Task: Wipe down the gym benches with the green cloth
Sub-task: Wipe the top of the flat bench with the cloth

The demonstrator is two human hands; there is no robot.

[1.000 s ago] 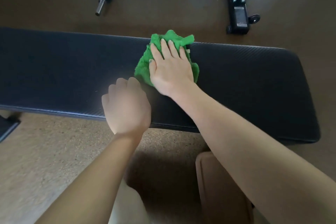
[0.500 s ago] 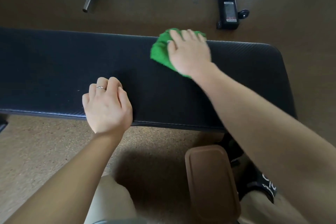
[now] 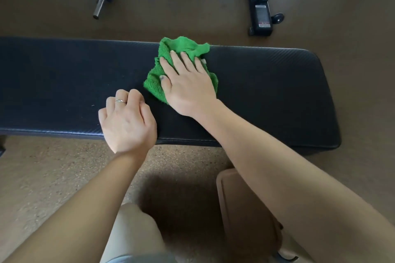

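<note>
Right hand (image 3: 188, 87) lay flat, fingers spread, pressing the green cloth (image 3: 181, 49) at the table's (image 3: 267, 92) middle; it had swept back left from the far edge. Left hand (image 3: 126, 119), curled and empty, braced the near edge. Right end seemingly still unwiped.

Cloth (image 3: 158, 83) lies on bench (image 3: 267, 92), under right hand (image 3: 188, 85).

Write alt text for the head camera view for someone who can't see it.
A person's right hand presses a green cloth flat on a black padded gym bench. Their left hand, loosely curled and wearing a ring, rests on the bench's near edge.
</note>
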